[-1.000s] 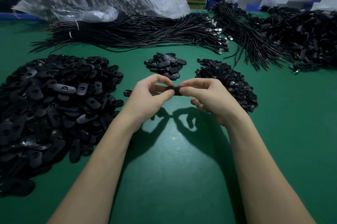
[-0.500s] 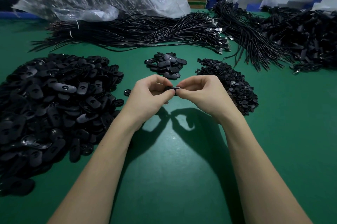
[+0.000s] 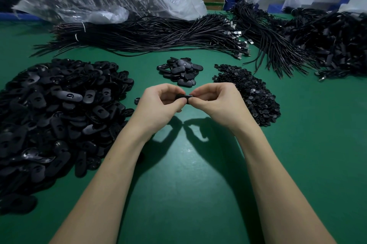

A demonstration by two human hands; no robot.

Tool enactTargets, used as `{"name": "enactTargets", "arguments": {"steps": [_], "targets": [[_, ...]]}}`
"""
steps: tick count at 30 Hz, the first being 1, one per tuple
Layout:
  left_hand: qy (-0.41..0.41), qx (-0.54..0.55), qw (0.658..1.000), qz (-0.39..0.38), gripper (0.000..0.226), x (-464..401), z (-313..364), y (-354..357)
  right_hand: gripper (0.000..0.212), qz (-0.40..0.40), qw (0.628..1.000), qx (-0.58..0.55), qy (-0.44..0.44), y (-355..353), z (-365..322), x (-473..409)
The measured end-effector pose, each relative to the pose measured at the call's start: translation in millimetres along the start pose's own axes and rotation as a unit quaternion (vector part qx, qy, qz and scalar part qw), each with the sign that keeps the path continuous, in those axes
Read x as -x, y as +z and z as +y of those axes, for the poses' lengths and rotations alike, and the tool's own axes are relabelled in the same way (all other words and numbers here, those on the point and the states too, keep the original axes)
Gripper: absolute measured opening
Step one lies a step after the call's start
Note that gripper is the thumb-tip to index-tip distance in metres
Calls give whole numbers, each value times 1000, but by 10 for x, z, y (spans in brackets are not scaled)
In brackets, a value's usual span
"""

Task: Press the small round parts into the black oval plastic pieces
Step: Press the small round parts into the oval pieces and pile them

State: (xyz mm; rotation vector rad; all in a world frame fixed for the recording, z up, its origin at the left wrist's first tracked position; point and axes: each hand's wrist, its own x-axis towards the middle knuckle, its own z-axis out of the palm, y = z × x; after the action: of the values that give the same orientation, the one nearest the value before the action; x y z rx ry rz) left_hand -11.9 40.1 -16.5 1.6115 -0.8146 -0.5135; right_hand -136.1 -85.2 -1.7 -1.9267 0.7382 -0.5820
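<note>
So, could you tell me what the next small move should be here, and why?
Probably one more firm squeeze, then place the piece on the small pile ahead. Both the left hand and the right hand pinch one black oval piece above the green table; whether the round part is seated is hidden by the fingertips.

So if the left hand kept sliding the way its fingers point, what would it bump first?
Most likely the right hand; the left hand points across at it, both pinching the black oval piece.
</note>
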Motion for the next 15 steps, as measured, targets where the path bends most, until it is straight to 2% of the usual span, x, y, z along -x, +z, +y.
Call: {"name": "enactTargets", "arguments": {"steps": [15], "targets": [[6, -36, 999, 2, 13, -5, -33, 31, 7, -35, 999, -31, 6, 78, 22, 31]]}}
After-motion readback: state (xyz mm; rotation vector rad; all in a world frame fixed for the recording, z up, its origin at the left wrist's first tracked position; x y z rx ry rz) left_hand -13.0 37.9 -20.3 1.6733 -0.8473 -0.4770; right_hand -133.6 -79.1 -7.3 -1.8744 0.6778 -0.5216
